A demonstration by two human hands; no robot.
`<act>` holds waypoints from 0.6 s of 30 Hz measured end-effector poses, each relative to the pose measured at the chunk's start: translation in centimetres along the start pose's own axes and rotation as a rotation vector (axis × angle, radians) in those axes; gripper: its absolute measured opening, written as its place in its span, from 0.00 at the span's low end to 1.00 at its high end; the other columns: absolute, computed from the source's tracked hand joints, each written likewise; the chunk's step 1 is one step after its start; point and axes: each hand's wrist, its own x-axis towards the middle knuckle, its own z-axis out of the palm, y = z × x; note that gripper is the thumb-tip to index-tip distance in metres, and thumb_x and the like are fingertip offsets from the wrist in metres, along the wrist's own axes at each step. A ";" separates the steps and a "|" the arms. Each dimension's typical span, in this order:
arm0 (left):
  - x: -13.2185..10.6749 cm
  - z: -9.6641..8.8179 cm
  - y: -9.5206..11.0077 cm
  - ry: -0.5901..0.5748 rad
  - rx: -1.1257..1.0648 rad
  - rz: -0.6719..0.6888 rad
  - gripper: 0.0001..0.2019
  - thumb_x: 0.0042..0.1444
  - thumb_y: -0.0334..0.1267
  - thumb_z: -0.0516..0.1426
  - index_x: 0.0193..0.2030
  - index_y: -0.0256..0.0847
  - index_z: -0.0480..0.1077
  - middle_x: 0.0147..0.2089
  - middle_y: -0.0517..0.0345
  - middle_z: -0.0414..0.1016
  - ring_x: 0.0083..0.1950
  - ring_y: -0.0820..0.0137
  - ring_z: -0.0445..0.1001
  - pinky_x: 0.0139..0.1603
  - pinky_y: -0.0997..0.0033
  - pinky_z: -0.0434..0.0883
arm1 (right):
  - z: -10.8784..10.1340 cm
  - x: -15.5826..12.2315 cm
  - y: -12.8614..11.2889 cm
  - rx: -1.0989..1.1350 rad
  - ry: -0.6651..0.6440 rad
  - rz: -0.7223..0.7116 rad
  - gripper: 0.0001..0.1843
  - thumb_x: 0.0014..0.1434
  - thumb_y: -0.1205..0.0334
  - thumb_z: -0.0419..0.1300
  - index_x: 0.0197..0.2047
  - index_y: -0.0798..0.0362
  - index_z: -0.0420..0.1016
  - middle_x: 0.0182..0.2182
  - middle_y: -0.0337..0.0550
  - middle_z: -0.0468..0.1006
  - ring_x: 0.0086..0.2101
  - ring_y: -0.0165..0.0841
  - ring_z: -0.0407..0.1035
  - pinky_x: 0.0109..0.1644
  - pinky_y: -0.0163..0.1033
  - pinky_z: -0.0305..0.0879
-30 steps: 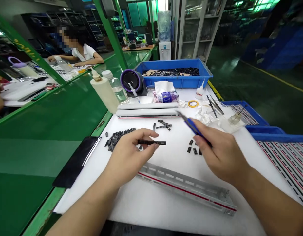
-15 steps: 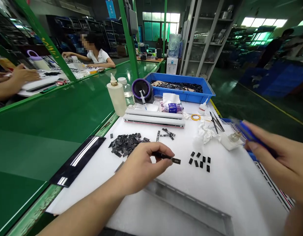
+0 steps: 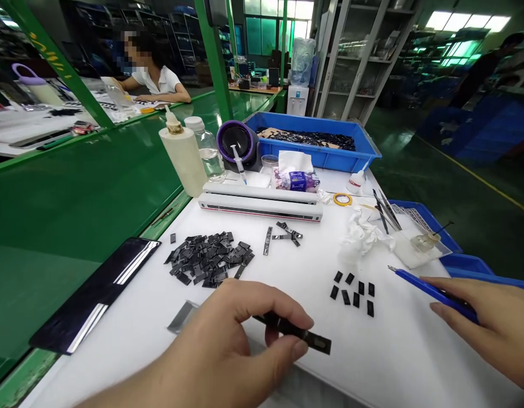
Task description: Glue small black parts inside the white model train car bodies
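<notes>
Between the thumb and fingers of my left hand [image 3: 245,334] is a black strip [image 3: 319,343] with an oblong window near its end. My fingers hide its middle. My right hand [image 3: 491,323] grips a blue utility knife [image 3: 431,292], its tip pointing left above the white work surface. Several small black pieces [image 3: 356,299] lie in two loose rows between the hands. Beyond my left hand is a heap of black pieces [image 3: 206,258], and a few longer black strips [image 3: 287,233] lie to its right.
White train-like bodies [image 3: 262,205] lie across the bench. Behind them stand a cream bottle [image 3: 185,161], a clear jar [image 3: 211,158], a tissue pack [image 3: 298,180] and a blue bin [image 3: 321,157]. Crumpled tissue [image 3: 359,235], tweezers [image 3: 387,209] and a dark glossy panel [image 3: 96,294] lie at the sides. A co-worker [image 3: 153,79] sits at back left.
My view has shifted. The left hand with the black strip now appears lower and nearer. My right hand has brought the knife lower, and its tip now shows clearly over the bench.
</notes>
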 end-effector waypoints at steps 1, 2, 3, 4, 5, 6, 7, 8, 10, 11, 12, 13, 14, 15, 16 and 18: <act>0.0 0.0 0.0 0.005 -0.003 0.006 0.05 0.49 0.44 0.63 0.33 0.52 0.80 0.32 0.61 0.81 0.32 0.66 0.79 0.38 0.71 0.77 | -0.1 0.2 -0.4 -0.020 -0.041 0.023 0.19 0.65 0.49 0.50 0.52 0.35 0.78 0.46 0.56 0.81 0.44 0.57 0.77 0.43 0.61 0.75; 0.0 0.0 0.0 0.005 -0.005 0.010 0.05 0.49 0.44 0.64 0.33 0.52 0.80 0.32 0.61 0.81 0.31 0.66 0.79 0.37 0.71 0.77 | -0.1 0.4 -0.8 -0.039 -0.077 0.047 0.20 0.67 0.49 0.48 0.54 0.36 0.77 0.48 0.56 0.81 0.46 0.56 0.76 0.45 0.60 0.75; 0.1 0.0 0.0 0.002 -0.006 0.013 0.05 0.49 0.44 0.64 0.33 0.52 0.80 0.32 0.61 0.81 0.31 0.66 0.79 0.37 0.70 0.77 | -0.1 0.6 -1.1 -0.051 -0.104 0.064 0.22 0.67 0.49 0.46 0.57 0.36 0.75 0.49 0.56 0.80 0.47 0.55 0.76 0.47 0.59 0.75; 0.1 0.0 -0.1 -0.001 -0.005 0.015 0.05 0.50 0.44 0.63 0.34 0.52 0.80 0.33 0.60 0.81 0.31 0.66 0.79 0.37 0.69 0.77 | -0.1 0.8 -1.5 -0.052 -0.121 0.072 0.23 0.68 0.50 0.45 0.59 0.37 0.73 0.50 0.55 0.80 0.48 0.54 0.76 0.47 0.57 0.75; 0.2 0.0 -0.1 -0.005 -0.002 0.012 0.06 0.50 0.45 0.63 0.35 0.53 0.80 0.33 0.60 0.81 0.32 0.65 0.79 0.37 0.68 0.77 | 0.0 0.9 -1.9 -0.052 -0.135 0.084 0.23 0.68 0.52 0.45 0.61 0.39 0.71 0.51 0.54 0.79 0.48 0.53 0.76 0.47 0.56 0.76; 0.4 0.0 -0.2 -0.005 0.003 0.008 0.06 0.51 0.46 0.63 0.36 0.53 0.81 0.34 0.61 0.82 0.33 0.65 0.79 0.38 0.67 0.77 | 0.2 1.1 -2.2 -0.057 -0.147 0.104 0.24 0.68 0.53 0.45 0.62 0.41 0.70 0.52 0.54 0.79 0.49 0.52 0.76 0.45 0.55 0.76; 0.6 0.0 -0.3 -0.004 0.007 0.006 0.07 0.52 0.46 0.63 0.37 0.54 0.81 0.34 0.61 0.82 0.33 0.64 0.79 0.38 0.67 0.77 | 0.4 1.3 -2.5 -0.066 -0.169 0.124 0.25 0.67 0.55 0.46 0.64 0.44 0.69 0.54 0.54 0.78 0.49 0.53 0.76 0.45 0.55 0.76; 0.7 0.0 -0.4 -0.006 0.007 0.010 0.07 0.53 0.47 0.63 0.38 0.55 0.81 0.35 0.61 0.82 0.34 0.64 0.79 0.37 0.67 0.77 | 0.7 1.4 -2.8 -0.079 -0.192 0.141 0.26 0.66 0.57 0.48 0.65 0.47 0.67 0.55 0.55 0.76 0.49 0.54 0.76 0.44 0.55 0.75; 1.1 0.0 -0.5 -0.001 -0.001 0.034 0.08 0.54 0.47 0.63 0.40 0.56 0.81 0.35 0.61 0.82 0.34 0.64 0.78 0.36 0.67 0.76 | 1.4 1.7 -3.0 -0.117 -0.232 0.171 0.29 0.63 0.59 0.50 0.67 0.50 0.64 0.56 0.57 0.76 0.47 0.55 0.76 0.44 0.56 0.73; 1.2 0.1 -0.6 0.004 -0.008 0.050 0.08 0.55 0.47 0.63 0.40 0.56 0.81 0.36 0.61 0.82 0.35 0.64 0.78 0.36 0.67 0.76 | 1.7 1.9 -2.9 -0.131 -0.248 0.176 0.31 0.62 0.59 0.51 0.68 0.50 0.63 0.55 0.57 0.77 0.45 0.55 0.77 0.44 0.56 0.73; 1.3 0.1 -0.6 0.011 -0.015 0.065 0.08 0.55 0.47 0.63 0.41 0.55 0.81 0.36 0.61 0.82 0.35 0.64 0.78 0.37 0.67 0.75 | 2.0 2.0 -2.8 -0.137 -0.260 0.177 0.32 0.61 0.60 0.52 0.68 0.49 0.62 0.53 0.56 0.78 0.44 0.54 0.77 0.44 0.56 0.72; 1.4 0.1 -0.6 0.016 -0.022 0.075 0.08 0.55 0.46 0.63 0.40 0.55 0.82 0.36 0.61 0.82 0.36 0.65 0.79 0.37 0.68 0.75 | 2.2 2.1 -2.7 -0.135 -0.266 0.178 0.32 0.60 0.60 0.52 0.68 0.48 0.63 0.52 0.55 0.79 0.44 0.53 0.77 0.45 0.55 0.72; 1.3 0.1 -0.5 0.020 -0.030 0.087 0.07 0.55 0.45 0.63 0.40 0.54 0.82 0.36 0.62 0.83 0.36 0.66 0.79 0.38 0.69 0.75 | 2.3 2.1 -2.6 -0.128 -0.266 0.180 0.32 0.59 0.60 0.53 0.67 0.47 0.63 0.50 0.53 0.80 0.43 0.53 0.77 0.44 0.55 0.71; 1.3 0.2 -0.5 0.021 -0.038 0.097 0.07 0.56 0.43 0.63 0.40 0.54 0.81 0.36 0.63 0.83 0.37 0.67 0.79 0.39 0.70 0.75 | 2.2 2.2 -2.7 -0.123 -0.258 0.184 0.31 0.58 0.60 0.55 0.66 0.46 0.65 0.49 0.52 0.80 0.43 0.52 0.77 0.44 0.54 0.71; 1.2 0.2 -0.4 0.020 -0.041 0.104 0.07 0.56 0.42 0.62 0.40 0.54 0.81 0.36 0.64 0.83 0.37 0.68 0.79 0.40 0.72 0.75 | 1.9 2.2 -2.9 -0.123 -0.232 0.189 0.30 0.57 0.60 0.56 0.64 0.46 0.67 0.48 0.51 0.81 0.42 0.53 0.77 0.43 0.54 0.71; 1.0 0.2 -0.3 0.024 -0.038 0.104 0.07 0.57 0.40 0.62 0.41 0.54 0.81 0.38 0.65 0.83 0.39 0.69 0.80 0.41 0.74 0.75 | 1.1 2.2 -4.0 -0.105 -0.097 0.177 0.24 0.57 0.59 0.57 0.58 0.48 0.73 0.46 0.50 0.81 0.41 0.53 0.76 0.40 0.53 0.70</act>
